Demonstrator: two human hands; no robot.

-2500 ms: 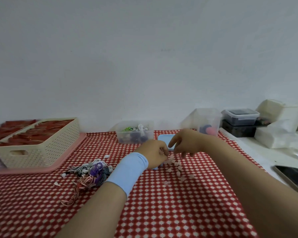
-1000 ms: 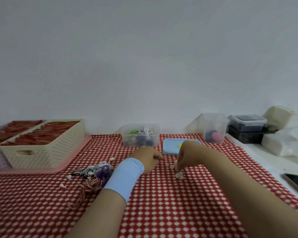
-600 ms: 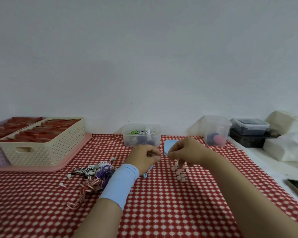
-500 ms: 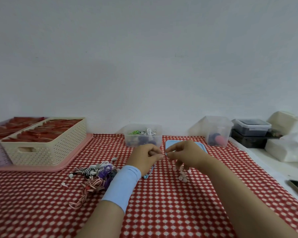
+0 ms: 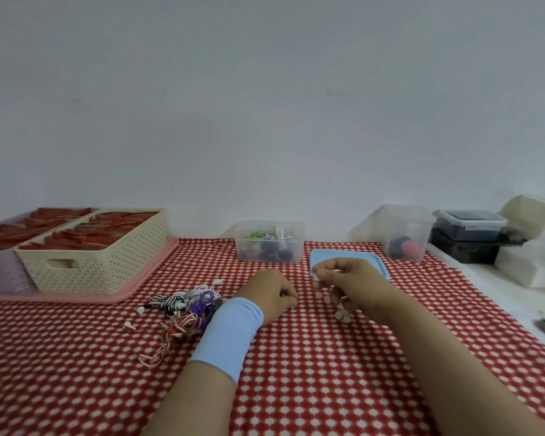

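A red-and-white checked tablecloth (image 5: 296, 372) covers the table up to a plain white wall (image 5: 265, 121). At the left a cream perforated basket (image 5: 107, 265) sits on a pink tray (image 5: 145, 278). A clear tub (image 5: 269, 243), a blue lid (image 5: 343, 256) and a second tub (image 5: 405, 234) line the back.

The left hand (image 5: 268, 291), above a light-blue wristband (image 5: 227, 335), rests knuckles-up on the cloth with its fingers curled under. It may pinch something tiny, but I cannot tell. A tangle of earphones (image 5: 186, 306) lies just beside it.

The right hand (image 5: 353, 284) hovers over the lid's near edge, fingers curled, thumb and forefinger pinching a single piece (image 5: 317, 273). The other pale round pieces (image 5: 340, 314) lie on the cloth beneath it.

The cloth ends along the right, near the right forearm. Bare checked cloth runs between the forearms toward the viewer.
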